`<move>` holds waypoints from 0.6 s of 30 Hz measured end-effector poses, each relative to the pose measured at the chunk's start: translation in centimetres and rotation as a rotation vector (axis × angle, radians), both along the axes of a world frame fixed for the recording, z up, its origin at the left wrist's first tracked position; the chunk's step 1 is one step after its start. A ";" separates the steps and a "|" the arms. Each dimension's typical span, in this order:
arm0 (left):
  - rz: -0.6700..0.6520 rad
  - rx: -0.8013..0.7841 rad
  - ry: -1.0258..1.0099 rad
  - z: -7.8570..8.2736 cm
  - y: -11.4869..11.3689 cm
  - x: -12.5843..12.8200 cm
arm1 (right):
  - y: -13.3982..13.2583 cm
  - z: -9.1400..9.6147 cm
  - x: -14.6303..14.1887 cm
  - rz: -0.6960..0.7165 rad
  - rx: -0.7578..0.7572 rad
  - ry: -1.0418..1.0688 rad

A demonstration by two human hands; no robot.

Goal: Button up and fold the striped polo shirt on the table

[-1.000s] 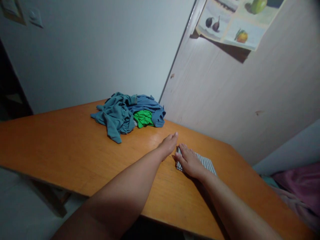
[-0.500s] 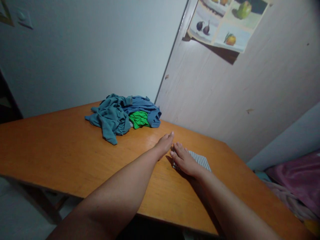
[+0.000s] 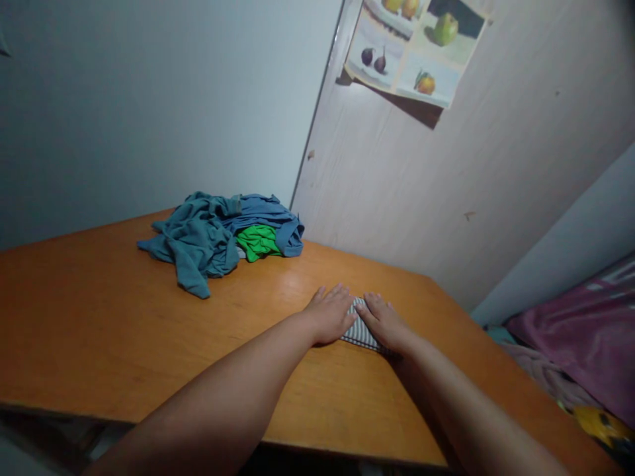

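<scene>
A small folded striped cloth point(image 3: 359, 332) lies on the orange wooden table point(image 3: 99, 311). My left hand point(image 3: 331, 312) lies flat on its left part, fingers stretched out. My right hand point(image 3: 383, 320) rests flat on its right part, fingers also out. The two hands touch side by side and cover most of the cloth. Farther back on the table sits a loose pile of clothes point(image 3: 218, 231): teal and blue garments with a bright green one point(image 3: 256, 241) tucked among them.
Pale walls meet in a corner right behind the table. A fruit poster point(image 3: 411, 49) hangs on the right wall. A bed with purple bedding point(image 3: 575, 337) lies at the right, and a yellow object point(image 3: 595, 423) sits near it.
My left hand has moved from beside the striped cloth onto it and now lies flat. My right hand has shifted a little to the right. The camera has turned to the right.
</scene>
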State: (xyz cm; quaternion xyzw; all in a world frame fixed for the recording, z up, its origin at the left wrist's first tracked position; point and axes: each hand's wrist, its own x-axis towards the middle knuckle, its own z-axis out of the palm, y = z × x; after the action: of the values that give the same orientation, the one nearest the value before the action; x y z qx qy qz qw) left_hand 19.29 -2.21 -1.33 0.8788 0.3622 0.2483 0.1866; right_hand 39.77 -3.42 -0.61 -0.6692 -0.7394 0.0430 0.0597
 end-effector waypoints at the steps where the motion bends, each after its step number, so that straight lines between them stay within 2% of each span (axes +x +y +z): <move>1: -0.003 -0.017 0.027 0.0 -0.1 -0.1 | -0.1 -0.3 0.0 -0.006 -0.006 -0.009; 9: 0.001 -0.099 0.066 0.3 -0.2 0.1 | 0.0 -1.1 0.2 -0.014 -0.001 -0.004; 14: 0.005 -0.092 0.092 0.3 -0.1 0.0 | 0.4 0.2 1.2 0.022 -0.079 0.132; 18: 0.009 -0.092 0.099 0.3 0.0 0.0 | 0.4 1.2 2.7 -0.048 -0.055 0.208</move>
State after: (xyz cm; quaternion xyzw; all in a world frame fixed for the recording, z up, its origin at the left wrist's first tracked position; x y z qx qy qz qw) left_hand 19.27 -2.23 -1.01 0.8789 0.3859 0.1887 0.2074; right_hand 42.43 -2.98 0.60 -0.6801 -0.7115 0.1311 0.1186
